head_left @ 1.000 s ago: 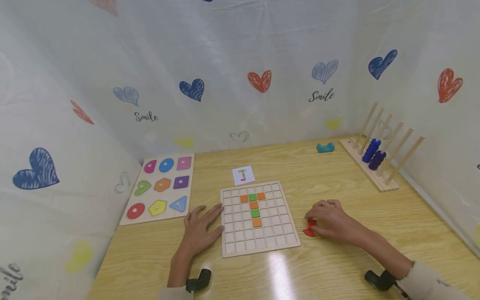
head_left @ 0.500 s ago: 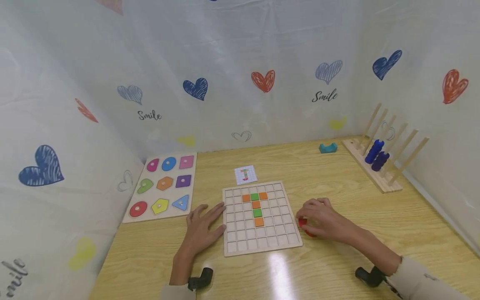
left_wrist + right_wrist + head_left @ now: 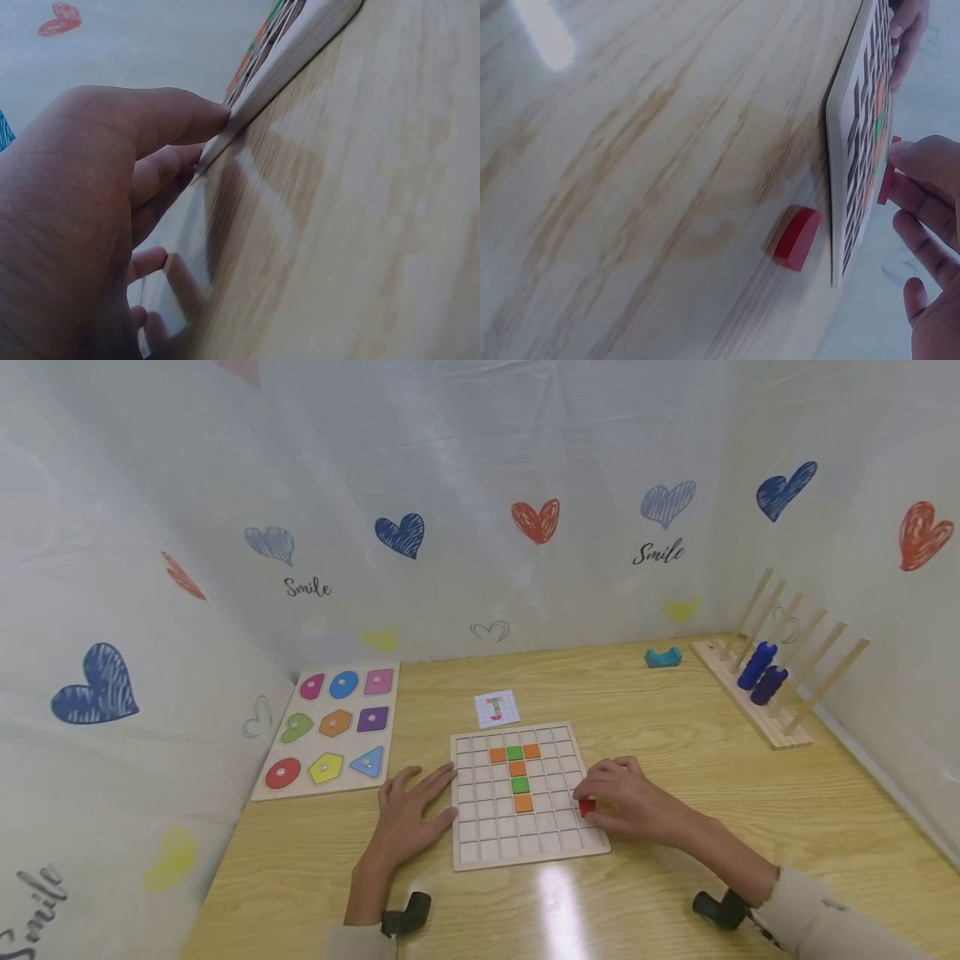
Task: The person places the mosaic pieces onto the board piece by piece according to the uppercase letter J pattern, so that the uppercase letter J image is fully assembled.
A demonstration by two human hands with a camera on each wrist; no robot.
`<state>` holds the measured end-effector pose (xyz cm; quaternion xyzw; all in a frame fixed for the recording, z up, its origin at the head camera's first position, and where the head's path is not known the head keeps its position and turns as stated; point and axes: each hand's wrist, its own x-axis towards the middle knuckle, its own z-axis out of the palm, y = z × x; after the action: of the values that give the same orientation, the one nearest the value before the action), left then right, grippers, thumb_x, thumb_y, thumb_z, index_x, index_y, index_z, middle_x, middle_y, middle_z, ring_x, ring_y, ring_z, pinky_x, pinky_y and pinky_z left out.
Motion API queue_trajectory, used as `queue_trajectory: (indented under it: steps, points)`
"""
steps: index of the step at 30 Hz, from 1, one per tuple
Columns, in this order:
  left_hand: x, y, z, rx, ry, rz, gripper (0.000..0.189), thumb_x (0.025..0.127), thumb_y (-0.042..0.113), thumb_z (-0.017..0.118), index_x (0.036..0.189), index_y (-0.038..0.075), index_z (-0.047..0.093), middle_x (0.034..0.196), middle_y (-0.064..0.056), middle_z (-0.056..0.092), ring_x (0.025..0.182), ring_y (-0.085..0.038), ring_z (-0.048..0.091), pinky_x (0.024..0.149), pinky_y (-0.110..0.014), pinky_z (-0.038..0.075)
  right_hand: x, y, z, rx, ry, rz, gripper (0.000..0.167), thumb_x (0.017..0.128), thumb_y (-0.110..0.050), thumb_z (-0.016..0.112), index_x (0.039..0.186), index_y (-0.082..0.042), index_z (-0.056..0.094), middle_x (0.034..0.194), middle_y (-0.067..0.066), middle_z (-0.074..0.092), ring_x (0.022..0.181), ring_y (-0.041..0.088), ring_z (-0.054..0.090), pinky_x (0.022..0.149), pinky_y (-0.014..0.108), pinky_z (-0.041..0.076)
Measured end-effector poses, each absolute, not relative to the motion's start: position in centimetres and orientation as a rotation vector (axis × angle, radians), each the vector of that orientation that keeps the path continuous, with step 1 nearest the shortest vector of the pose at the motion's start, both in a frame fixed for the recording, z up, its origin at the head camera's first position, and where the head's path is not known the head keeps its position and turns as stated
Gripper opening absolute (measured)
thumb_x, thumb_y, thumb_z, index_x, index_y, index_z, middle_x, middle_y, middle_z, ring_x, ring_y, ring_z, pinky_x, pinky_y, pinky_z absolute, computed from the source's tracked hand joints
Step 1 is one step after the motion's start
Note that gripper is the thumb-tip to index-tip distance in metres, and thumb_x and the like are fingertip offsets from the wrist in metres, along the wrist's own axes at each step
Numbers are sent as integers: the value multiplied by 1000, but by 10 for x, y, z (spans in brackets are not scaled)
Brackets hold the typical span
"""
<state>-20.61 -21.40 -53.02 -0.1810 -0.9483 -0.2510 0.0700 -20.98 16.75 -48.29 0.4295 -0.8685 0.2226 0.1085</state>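
Observation:
A wooden grid board (image 3: 491,829) lies in the middle of the table, bearing orange tiles (image 3: 523,803) and green tiles (image 3: 521,785) in a T-like pattern. With thumb and fingers, my right hand (image 3: 628,802) pinches a small red tile (image 3: 587,808) over the board's right edge. A second red piece (image 3: 799,238), with one curved side, lies on the table beside the board in the right wrist view; the hand hides it from the head view. My left hand (image 3: 411,814) has its fingers spread, thumb and fingertips against the board's left edge.
Behind the board lies a pattern card (image 3: 497,709) with a J shape. A shape puzzle (image 3: 315,781) is at left. At the back right are a teal piece (image 3: 663,658) and a peg rack (image 3: 791,737) holding blue and purple pieces.
My right hand has moved left from the table beside the board, bringing the red tile over the board's right edge. My left hand stays at the left edge.

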Motion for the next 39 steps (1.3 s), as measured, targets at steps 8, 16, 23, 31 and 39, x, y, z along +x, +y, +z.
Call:
queue_trajectory:
  steps: [8,16,23,31,39]
  points:
    - [-205,-213,-529,-543,-2856,-760,60,92,42,63,149,25,51,152,10,47,140,-37,30,107,-63,10,-210,154,-484,1298,-2569,643,20,81,-12,82,99,-14,74,99,-10,71,101,14,58,89,45,34]
    - [-205,-215,-530,-526,-2870,-757,60,92,43,62,149,26,51,152,12,46,140,-36,30,108,-63,10,-211,142,-485,1377,-2530,723,22,82,-14,82,102,-14,74,99,-10,72,101,13,57,90,44,33]
    - [-205,-215,-531,-537,-2861,-761,60,93,43,62,149,27,50,152,12,46,140,-36,30,107,-62,10,-212,129,-487,1408,-2511,699,22,82,-17,83,103,-14,74,99,-9,72,101,14,56,90,46,34]
    - [-204,-214,-530,-557,-2825,-771,59,92,42,63,148,24,53,151,10,48,138,-37,32,106,-63,11,-213,116,-491,1438,-2471,663,25,80,-15,84,103,-14,75,99,-9,72,100,13,56,88,47,35]
    - [-205,-214,-531,-556,-2840,-760,60,93,42,63,149,25,51,152,11,46,140,-36,30,107,-63,10,-214,106,-493,1414,-2499,632,23,82,-17,83,104,-17,75,100,-11,71,102,13,56,89,43,35]
